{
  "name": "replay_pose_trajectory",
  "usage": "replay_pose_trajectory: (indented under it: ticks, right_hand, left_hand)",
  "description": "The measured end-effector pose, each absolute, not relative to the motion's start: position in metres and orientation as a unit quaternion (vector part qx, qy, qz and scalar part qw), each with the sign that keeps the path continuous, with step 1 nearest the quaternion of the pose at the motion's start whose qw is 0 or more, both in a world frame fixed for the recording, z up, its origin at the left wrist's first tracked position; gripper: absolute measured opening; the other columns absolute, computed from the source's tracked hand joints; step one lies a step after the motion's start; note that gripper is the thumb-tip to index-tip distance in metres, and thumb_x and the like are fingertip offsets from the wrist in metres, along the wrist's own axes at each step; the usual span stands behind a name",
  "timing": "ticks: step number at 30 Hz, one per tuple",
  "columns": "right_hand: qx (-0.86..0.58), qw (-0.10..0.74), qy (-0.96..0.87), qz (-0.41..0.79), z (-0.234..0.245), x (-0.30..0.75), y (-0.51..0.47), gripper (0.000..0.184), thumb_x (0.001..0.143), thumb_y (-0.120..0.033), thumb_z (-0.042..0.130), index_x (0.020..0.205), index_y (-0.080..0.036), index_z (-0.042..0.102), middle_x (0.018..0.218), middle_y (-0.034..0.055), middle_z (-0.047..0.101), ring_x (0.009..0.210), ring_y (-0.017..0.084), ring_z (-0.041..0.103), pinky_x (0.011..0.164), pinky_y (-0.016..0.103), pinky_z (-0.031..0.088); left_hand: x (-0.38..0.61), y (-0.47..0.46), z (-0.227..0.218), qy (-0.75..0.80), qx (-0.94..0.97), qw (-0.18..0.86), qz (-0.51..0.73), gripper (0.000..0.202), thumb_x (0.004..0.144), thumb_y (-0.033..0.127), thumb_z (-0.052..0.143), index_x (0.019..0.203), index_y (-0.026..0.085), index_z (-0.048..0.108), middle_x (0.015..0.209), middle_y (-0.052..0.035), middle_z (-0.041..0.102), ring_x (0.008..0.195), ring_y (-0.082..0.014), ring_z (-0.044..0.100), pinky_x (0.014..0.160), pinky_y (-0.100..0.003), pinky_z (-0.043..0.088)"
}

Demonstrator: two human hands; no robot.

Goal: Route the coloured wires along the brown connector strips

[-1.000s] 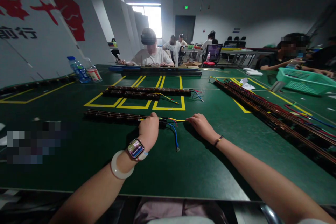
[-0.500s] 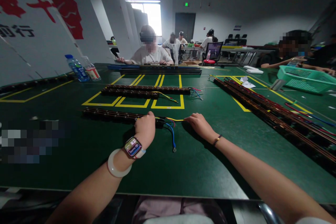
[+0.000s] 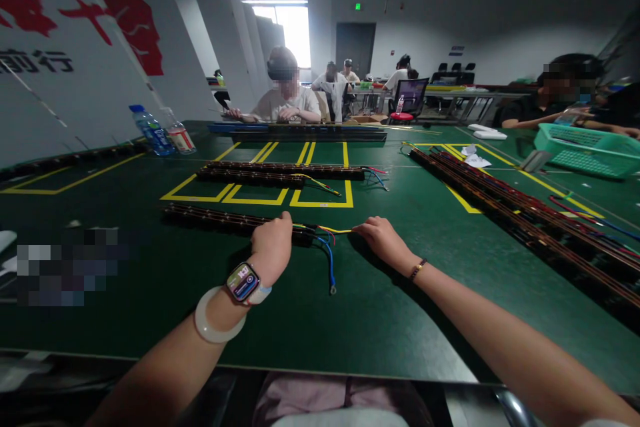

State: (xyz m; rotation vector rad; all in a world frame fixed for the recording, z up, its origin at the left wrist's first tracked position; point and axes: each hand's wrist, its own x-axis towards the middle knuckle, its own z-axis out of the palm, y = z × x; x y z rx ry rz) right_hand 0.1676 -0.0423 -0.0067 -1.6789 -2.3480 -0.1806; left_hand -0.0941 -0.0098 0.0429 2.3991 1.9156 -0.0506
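Near strip [image 3: 225,219] lies on green table [image 3: 300,320], near side of yellow boxes. Left hand [image 3: 271,245] closed over its right end; since a second ago grip slid slightly left, more wire exposed. Right hand [image 3: 383,238], fingers narrow, pinches yellow wire [image 3: 334,229] taut, unmoved. Count: three wires at this end, yellow, red, blue; two strips [image 3: 280,173] beyond; two bottles [image 3: 163,133] far left.

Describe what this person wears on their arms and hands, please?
Both forearms are bare, with no gloves or sleeves in view. The left hand has a smartwatch with a colourful square face and a pale, smooth bangle behind it. The right hand has a thin dark beaded bracelet.
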Motion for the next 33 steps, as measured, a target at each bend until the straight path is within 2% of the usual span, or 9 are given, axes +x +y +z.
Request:
replay_pose_trajectory:
  ticks: [4,6,9,11,13,14,20,29,33]
  right_hand:
    - [-0.572,0.122,-0.807,-0.087,0.006,0.159,-0.042,0.021,0.087,-0.029,0.059,0.105,-0.023,0.068,0.102,0.0075,0.059,0.093,0.019,0.051,0.08,0.033,0.035]
    - [-0.553,0.14,-0.818,-0.079,0.015,0.146,-0.036,0.024,0.086,-0.032,0.06,0.106,-0.021,0.067,0.104,0.0078,0.059,0.095,0.019,0.052,0.082,0.033,0.036]
    - [-0.505,0.157,-0.848,-0.046,0.025,0.114,-0.022,0.023,0.09,-0.035,0.055,0.099,-0.019,0.068,0.095,0.006,0.062,0.09,0.017,0.054,0.081,0.032,0.035]
    - [-0.479,0.155,-0.863,-0.031,0.028,0.089,-0.009,0.022,0.091,-0.035,0.054,0.099,-0.02,0.068,0.093,0.0055,0.062,0.088,0.017,0.053,0.077,0.03,0.035]
    - [-0.472,0.134,-0.871,-0.031,0.027,0.066,0.005,0.023,0.09,-0.035,0.055,0.1,-0.019,0.068,0.093,0.0065,0.062,0.087,0.018,0.052,0.075,0.03,0.034]
    - [-0.471,0.119,-0.873,-0.032,0.025,0.056,0.011,0.024,0.089,-0.036,0.056,0.1,-0.018,0.068,0.093,0.0071,0.062,0.087,0.018,0.052,0.075,0.03,0.033]
    - [-0.471,0.065,-0.879,-0.048,0.016,0.025,0.029,0.017,0.088,-0.027,0.058,0.085,-0.012,0.066,0.087,0.0079,0.062,0.085,0.018,0.052,0.076,0.03,0.033]
    - [-0.469,0.187,-0.862,0.046,0.0,0.023,0.028,0.012,0.085,-0.024,0.061,0.084,-0.015,0.068,0.081,0.0028,0.062,0.077,0.013,0.052,0.069,0.024,0.034]
    - [-0.487,0.203,-0.847,0.07,-0.004,0.021,0.025,0.013,0.085,-0.025,0.061,0.085,-0.014,0.068,0.081,0.003,0.063,0.076,0.012,0.053,0.07,0.024,0.035]
  left_hand:
    - [-0.128,0.004,0.044,0.624,0.781,0.03,0.02,0.035,0.089,0.016,0.033,0.12,0.009,0.048,0.095,-0.0148,0.062,0.086,-0.0287,0.063,0.07,-0.041,0.051]
    - [-0.153,0.023,0.034,0.622,0.781,0.041,0.036,0.035,0.088,0.024,0.04,0.118,0.01,0.051,0.107,-0.0147,0.059,0.098,-0.0287,0.059,0.081,-0.042,0.05]
    - [-0.189,0.057,0.006,0.572,0.813,0.087,0.071,0.049,0.087,0.018,0.036,0.136,0.014,0.043,0.136,-0.0101,0.044,0.128,-0.0222,0.041,0.111,-0.037,0.032]
    - [-0.204,0.073,-0.013,0.539,0.83,0.106,0.095,0.058,0.086,0.015,0.03,0.144,0.019,0.033,0.15,-0.0061,0.025,0.14,-0.0199,0.022,0.117,-0.037,0.02]
    - [-0.21,0.08,-0.028,0.534,0.834,0.115,0.084,0.059,0.088,0.018,0.026,0.146,0.027,0.028,0.153,-0.0015,0.015,0.143,-0.0239,0.009,0.117,-0.048,0.012]
    - [-0.211,0.081,-0.033,0.527,0.837,0.121,0.081,0.058,0.089,0.02,0.023,0.146,0.03,0.027,0.153,0.0,0.013,0.143,-0.0238,0.007,0.116,-0.049,0.011]
    - [-0.211,0.076,-0.038,0.483,0.86,0.149,0.064,0.056,0.091,0.022,0.017,0.145,0.028,0.032,0.151,-0.0013,0.02,0.143,-0.0182,0.012,0.117,-0.044,0.012]
    - [-0.219,0.087,-0.049,0.459,0.877,0.124,0.066,0.052,0.094,0.026,0.018,0.144,0.033,0.031,0.152,-0.0016,0.015,0.142,-0.0215,0.016,0.115,-0.049,0.013]
    - [-0.218,0.082,-0.051,0.469,0.873,0.104,0.076,0.053,0.093,0.025,0.019,0.143,0.034,0.033,0.152,-0.0011,0.018,0.141,-0.0211,0.019,0.115,-0.048,0.013]
